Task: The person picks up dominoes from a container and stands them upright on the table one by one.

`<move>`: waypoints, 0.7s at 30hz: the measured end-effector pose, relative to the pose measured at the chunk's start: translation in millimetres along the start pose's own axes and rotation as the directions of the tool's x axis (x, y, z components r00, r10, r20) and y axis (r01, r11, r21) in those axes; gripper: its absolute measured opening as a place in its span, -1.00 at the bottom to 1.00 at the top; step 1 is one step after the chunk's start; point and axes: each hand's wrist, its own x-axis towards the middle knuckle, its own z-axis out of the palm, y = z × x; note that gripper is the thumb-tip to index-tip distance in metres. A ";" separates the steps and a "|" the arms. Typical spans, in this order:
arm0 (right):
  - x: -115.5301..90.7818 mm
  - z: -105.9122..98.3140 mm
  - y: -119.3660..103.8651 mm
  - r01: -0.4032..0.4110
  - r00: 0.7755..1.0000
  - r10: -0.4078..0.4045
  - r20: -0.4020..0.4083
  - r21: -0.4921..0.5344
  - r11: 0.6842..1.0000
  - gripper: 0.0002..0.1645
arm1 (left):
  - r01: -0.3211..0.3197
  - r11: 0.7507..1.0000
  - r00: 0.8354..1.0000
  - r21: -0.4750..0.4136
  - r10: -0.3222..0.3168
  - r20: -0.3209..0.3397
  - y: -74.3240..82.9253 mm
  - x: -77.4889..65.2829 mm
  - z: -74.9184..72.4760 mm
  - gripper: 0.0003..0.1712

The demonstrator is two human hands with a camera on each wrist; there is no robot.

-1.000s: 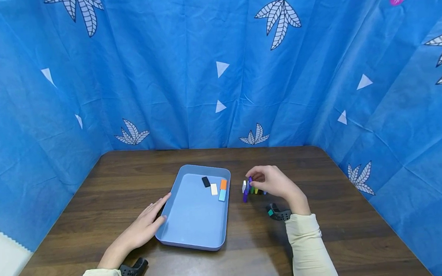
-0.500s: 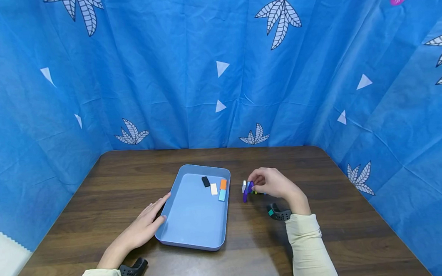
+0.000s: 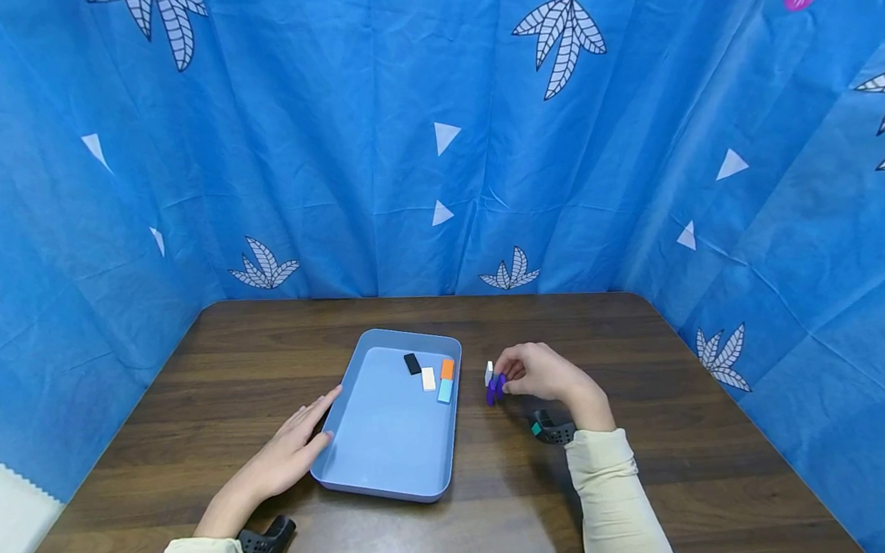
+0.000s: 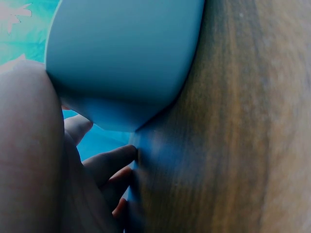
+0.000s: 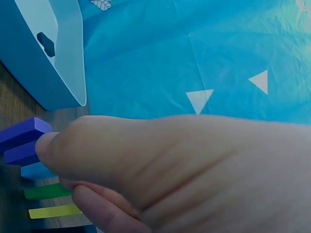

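My right hand [image 3: 543, 373] pinches a purple domino-like block [image 3: 501, 385] just right of the tray. Close on its left stand another purple block [image 3: 490, 393] and a white one [image 3: 488, 372]. In the right wrist view, light blue [image 5: 38, 172], green [image 5: 47, 191] and yellow blocks [image 5: 54, 212] line up under the thumb, mostly hidden by the hand in the head view. My left hand [image 3: 290, 450], fingers extended, rests against the left wall of the blue tray [image 3: 380, 459].
Inside the tray, toward its far right, lie black [image 3: 413, 363], white [image 3: 429, 379], orange [image 3: 447, 369] and light blue blocks [image 3: 444, 392]. The wooden table [image 3: 265, 336] backs onto a blue curtain [image 3: 378, 188].
My right hand has brought the purple block down and slightly toward me, from above the row to beside the other purple block. The left hand and tray stay put.
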 end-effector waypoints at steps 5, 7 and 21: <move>1.6 2.4 -1.4 -0.010 1.000 0.010 0.016 -0.009 1.000 -0.82 | 0.000 1.000 1.000 -0.002 0.000 0.001 -0.4 -0.2 0.2 -0.28; 1.8 2.6 -2.1 -0.013 1.000 0.014 0.020 -0.012 1.000 -0.82 | 0.003 1.000 1.000 0.001 -0.003 0.001 -0.5 -0.1 0.3 -0.28; 3.0 6.9 -1.1 -0.080 0.996 0.080 0.033 -0.007 0.997 -0.80 | 0.004 1.000 1.000 0.004 -0.004 0.000 -1.1 -0.1 2.1 -0.28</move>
